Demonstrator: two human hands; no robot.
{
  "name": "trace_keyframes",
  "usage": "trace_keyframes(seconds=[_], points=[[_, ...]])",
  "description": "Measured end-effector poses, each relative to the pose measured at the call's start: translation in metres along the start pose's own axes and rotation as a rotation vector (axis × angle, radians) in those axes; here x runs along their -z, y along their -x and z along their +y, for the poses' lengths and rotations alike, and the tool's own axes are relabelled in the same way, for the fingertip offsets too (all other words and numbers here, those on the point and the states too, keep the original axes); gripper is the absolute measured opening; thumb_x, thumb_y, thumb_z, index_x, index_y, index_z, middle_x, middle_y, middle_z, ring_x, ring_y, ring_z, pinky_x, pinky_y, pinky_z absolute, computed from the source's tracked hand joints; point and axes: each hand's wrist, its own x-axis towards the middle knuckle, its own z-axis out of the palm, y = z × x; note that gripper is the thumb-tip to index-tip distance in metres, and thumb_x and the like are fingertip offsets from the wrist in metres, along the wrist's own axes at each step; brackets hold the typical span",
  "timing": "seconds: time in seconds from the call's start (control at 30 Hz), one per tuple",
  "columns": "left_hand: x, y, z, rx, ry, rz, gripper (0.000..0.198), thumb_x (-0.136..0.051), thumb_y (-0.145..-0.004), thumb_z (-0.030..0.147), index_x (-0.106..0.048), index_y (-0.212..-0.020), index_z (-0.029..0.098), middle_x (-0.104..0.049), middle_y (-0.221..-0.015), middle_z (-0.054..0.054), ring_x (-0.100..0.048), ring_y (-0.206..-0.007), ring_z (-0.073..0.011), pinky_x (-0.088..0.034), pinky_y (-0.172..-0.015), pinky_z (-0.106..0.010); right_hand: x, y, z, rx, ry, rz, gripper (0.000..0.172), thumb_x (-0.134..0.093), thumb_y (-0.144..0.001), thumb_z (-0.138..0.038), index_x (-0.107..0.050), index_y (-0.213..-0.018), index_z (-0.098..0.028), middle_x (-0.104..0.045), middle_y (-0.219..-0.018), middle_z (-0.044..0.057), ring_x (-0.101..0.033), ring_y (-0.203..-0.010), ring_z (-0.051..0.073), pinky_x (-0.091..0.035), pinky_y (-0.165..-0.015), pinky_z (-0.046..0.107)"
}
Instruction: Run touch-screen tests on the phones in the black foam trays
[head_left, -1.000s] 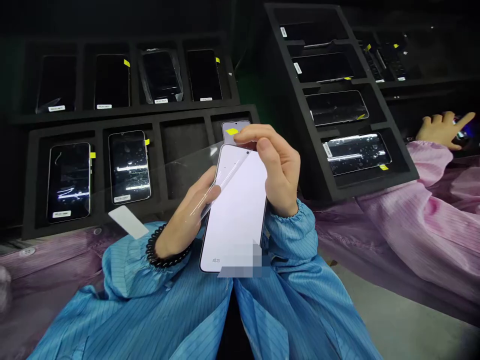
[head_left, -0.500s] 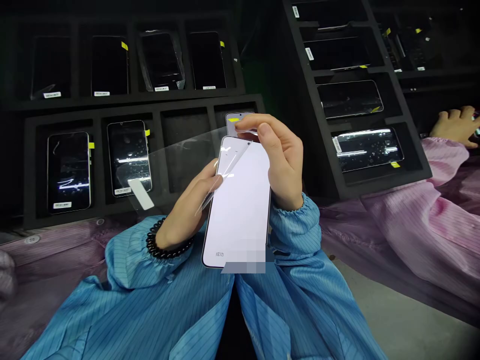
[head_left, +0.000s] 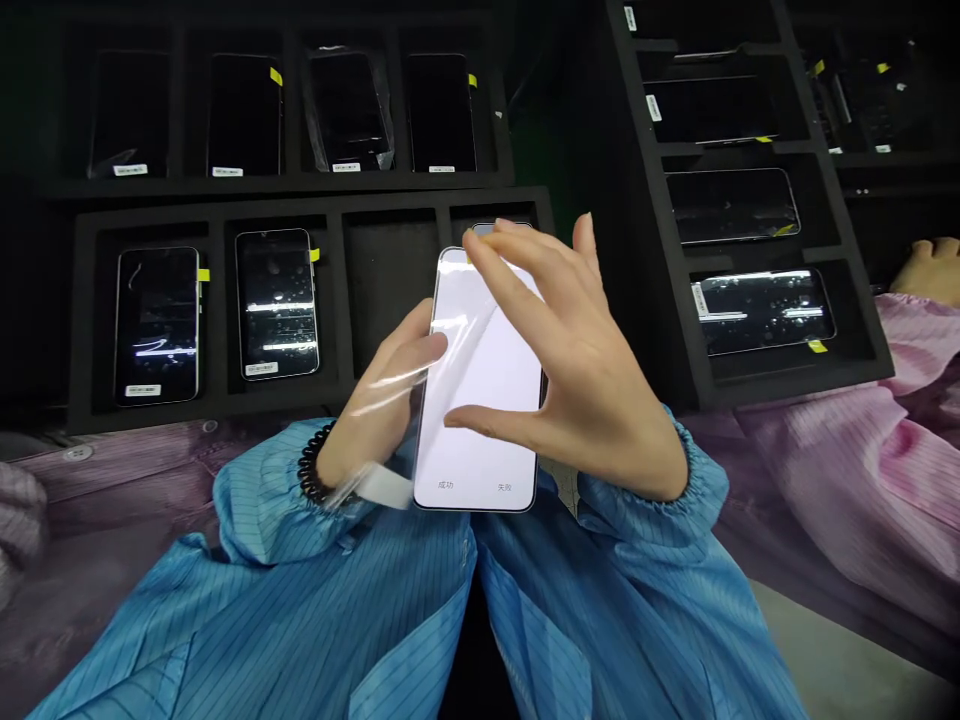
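A phone (head_left: 487, 440) with a lit white screen stands upright in my left hand (head_left: 379, 400), whose thumb rests on the screen's left edge. Clear film (head_left: 401, 385) lies partly over the screen and hangs off its left side, with a white tab (head_left: 386, 487) near the phone's lower left corner. My right hand (head_left: 577, 350) hovers over the screen's upper right, fingers spread and thumb pointing left across the middle. Behind its fingertips, another phone is mostly hidden in a tray slot.
Two black trays (head_left: 214, 215) with phones in their slots lie at the left and ahead. Another tray (head_left: 694, 375) of phones stands at the right. At the far right are a person's hand (head_left: 930, 272) and pink sleeve (head_left: 919, 340).
My right hand has spread its fingers and come down across the screen. The film's hanging part and white tab have swung down and right, beside the phone. The view has shifted slightly.
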Motion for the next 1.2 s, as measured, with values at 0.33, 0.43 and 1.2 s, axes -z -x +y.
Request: trace_keyframes(seconds=[0.33,0.43,1.2], points=[[0.008,-0.003,-0.003,0.029,0.071,-0.052,0.031,-0.056,-0.094,0.031,-0.063,-0.120,0.018,-0.072,-0.112,-0.003,-0.065,-0.110,-0.0270,-0.054,-0.088,-0.033,-0.009,-0.004,0.005,-0.066,-0.031,0.088,0.067,-0.083,-0.077,-0.052,-0.059,-0.138,-0.035,-0.060,-0.139,0.007,-0.045,-0.143,0.042,-0.014,-0.125,0.074],[0.006,-0.002,-0.002,0.035,0.057,-0.040,0.030,-0.057,-0.093,0.030,-0.065,-0.119,0.020,-0.072,-0.112,-0.001,-0.065,-0.110,-0.0261,-0.053,-0.086,-0.031,-0.008,-0.003,0.004,-0.080,-0.050,0.096,0.063,-0.082,-0.079,-0.048,-0.060,-0.137,-0.035,-0.061,-0.137,0.006,-0.048,-0.141,0.041,-0.019,-0.124,0.073],[0.005,-0.004,-0.003,-0.024,-0.085,0.043,0.033,-0.057,-0.086,0.033,-0.068,-0.113,0.017,-0.070,-0.102,-0.005,-0.065,-0.107,-0.0306,-0.052,-0.092,-0.040,0.005,-0.004,0.004,0.000,-0.033,-0.090,0.090,-0.092,-0.064,-0.052,-0.055,-0.142,-0.029,-0.055,-0.147,0.011,-0.038,-0.148,0.043,-0.005,-0.127,0.071]])
